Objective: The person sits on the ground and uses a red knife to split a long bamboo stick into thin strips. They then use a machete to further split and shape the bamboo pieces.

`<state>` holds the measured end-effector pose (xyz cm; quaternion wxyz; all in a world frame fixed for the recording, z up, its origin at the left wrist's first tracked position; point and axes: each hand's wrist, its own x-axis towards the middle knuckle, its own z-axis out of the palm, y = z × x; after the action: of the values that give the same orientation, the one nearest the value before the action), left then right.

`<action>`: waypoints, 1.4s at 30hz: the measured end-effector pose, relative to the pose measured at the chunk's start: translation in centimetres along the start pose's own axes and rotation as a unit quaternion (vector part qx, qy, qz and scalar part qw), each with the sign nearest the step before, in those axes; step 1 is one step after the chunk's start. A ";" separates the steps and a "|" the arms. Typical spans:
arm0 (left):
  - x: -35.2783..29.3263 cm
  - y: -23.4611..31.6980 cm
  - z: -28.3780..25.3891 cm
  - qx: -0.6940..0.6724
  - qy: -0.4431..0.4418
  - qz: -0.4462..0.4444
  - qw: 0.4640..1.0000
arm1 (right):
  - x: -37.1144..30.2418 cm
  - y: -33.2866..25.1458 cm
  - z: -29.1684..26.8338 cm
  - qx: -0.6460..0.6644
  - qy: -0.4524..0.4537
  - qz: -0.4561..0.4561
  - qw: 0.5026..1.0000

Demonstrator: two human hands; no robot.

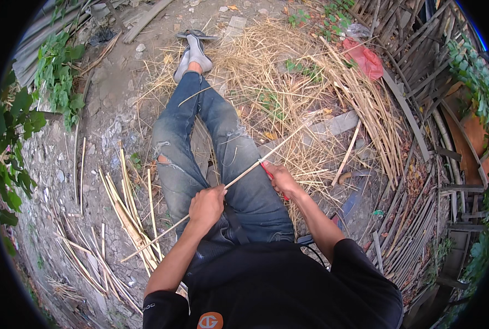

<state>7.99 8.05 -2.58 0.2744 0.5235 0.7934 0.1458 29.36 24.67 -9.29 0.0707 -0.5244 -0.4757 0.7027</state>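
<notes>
A long, thin pale stick (242, 176) runs slantwise over my thighs, from the ground at lower left up toward the far right. My left hand (206, 207) is closed around it near its middle. Farther along the stick, my right hand (282, 180) grips a red-handled tool (267, 171). The tool's small, light-coloured head touches the stick, or lies right against it; its exact kind is too small to make out. Torn blue jeans (184, 140) cover my outstretched legs beneath the stick.
Straw-like shavings (272, 71) litter the ground beyond my legs. Split sticks (373, 115) are piled at the right, near a red plastic bag (363, 58). More strips (126, 214) stand at my left. A blade-like tool (354, 203) lies right of my knee. A stick fence (414, 49) borders the right.
</notes>
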 end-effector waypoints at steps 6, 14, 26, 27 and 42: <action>0.2 0.1 0.4 -0.017 -0.005 -0.005 1.000 | 0.0 0.1 -1.1 0.071 -0.038 0.062 0.995; 0.5 0.6 0.7 0.042 0.015 0.027 0.999 | -0.5 1.3 1.1 -0.237 0.130 -0.156 0.950; 0.9 0.5 0.9 -0.044 0.023 0.023 0.998 | -1.2 -0.4 -1.6 0.203 -0.012 -0.026 0.979; 0.9 0.2 1.1 -0.044 0.043 0.029 0.998 | -1.2 -0.6 -1.4 0.151 0.015 -0.092 0.984; 2.0 0.2 0.5 0.062 0.191 0.102 0.974 | -2.5 -5.1 1.9 -0.080 0.067 -0.266 0.958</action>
<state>7.82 9.90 -3.39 0.0681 0.5802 0.7809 0.2212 26.86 24.81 -3.82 0.2443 -0.4287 -0.6470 0.5813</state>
